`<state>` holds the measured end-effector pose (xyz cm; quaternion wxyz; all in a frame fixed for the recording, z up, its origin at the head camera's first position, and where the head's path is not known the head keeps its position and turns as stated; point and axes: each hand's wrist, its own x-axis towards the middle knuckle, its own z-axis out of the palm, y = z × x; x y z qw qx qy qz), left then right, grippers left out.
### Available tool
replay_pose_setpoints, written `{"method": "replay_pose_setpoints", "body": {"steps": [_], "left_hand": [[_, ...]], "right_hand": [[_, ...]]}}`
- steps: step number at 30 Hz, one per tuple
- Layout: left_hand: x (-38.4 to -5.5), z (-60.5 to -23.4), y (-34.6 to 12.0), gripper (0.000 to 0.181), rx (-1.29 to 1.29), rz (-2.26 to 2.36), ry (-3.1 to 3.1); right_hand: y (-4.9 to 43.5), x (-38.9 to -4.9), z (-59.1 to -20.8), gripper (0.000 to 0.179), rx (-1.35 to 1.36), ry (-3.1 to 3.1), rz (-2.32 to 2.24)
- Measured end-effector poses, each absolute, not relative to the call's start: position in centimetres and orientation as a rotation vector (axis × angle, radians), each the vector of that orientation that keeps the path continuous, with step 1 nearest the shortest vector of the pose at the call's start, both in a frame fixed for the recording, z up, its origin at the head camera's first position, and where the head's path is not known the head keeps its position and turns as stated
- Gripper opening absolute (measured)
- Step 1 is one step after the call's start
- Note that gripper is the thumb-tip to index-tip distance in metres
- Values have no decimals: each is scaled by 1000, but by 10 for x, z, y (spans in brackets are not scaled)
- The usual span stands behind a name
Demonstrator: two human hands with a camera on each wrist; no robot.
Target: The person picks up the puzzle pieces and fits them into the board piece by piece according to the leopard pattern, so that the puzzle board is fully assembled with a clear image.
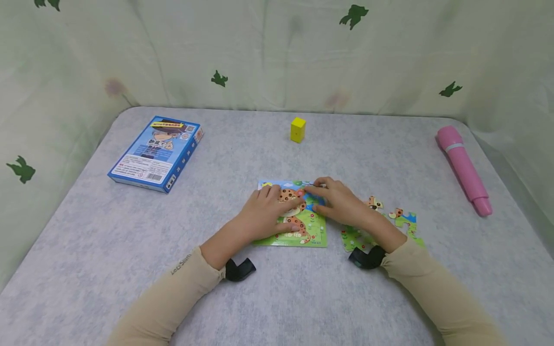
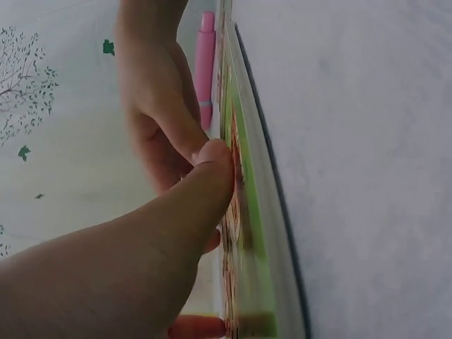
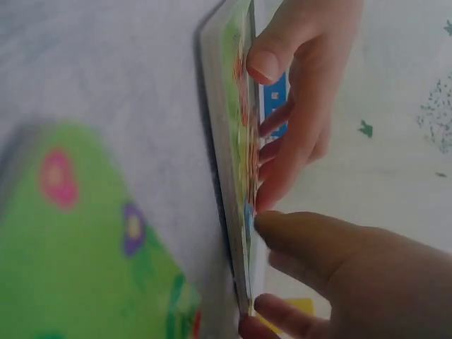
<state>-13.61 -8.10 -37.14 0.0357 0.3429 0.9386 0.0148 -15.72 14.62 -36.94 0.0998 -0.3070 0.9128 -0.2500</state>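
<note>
A picture puzzle board (image 1: 319, 234) with a spotted cartoon animal on green and blue lies flat in the middle of the table. My left hand (image 1: 269, 212) rests across its left part, fingers spread and fairly straight over the picture. At the board's upper right is my right hand (image 1: 342, 204), its thumb on a blue part (image 3: 248, 220) and its other fingers reaching to the far edge. Loose puzzle pieces (image 1: 351, 239) lie right of the board, partly hidden under the right forearm. One green piece with flowers (image 3: 92, 247) looms close in the right wrist view.
A blue box (image 1: 149, 154) lies at the back left. Near the back edge stands a small yellow block (image 1: 297, 130). To the far right is a pink cylindrical object (image 1: 465, 170). A curtain (image 1: 277, 53) hangs behind the table (image 1: 285, 298).
</note>
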Motion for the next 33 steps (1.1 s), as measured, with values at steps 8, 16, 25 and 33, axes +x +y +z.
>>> {"method": "replay_pose_setpoints", "body": {"steps": [8, 16, 25, 33], "left_hand": [[-147, -375, -107, 72, 963, 438, 2799], [-139, -378, -144, 78, 922, 592, 2784], [-130, -388, -163, 84, 922, 717, 2751], [-127, -390, -164, 78, 971, 748, 2755]], "right_hand": [[168, -146, -360, 60, -752, 2587, -1096], [198, -128, -355, 64, -696, 2696, -1153], [221, -122, -369, 63, -615, 2669, -1127], [229, -124, -379, 55, -673, 2639, -1031]]}}
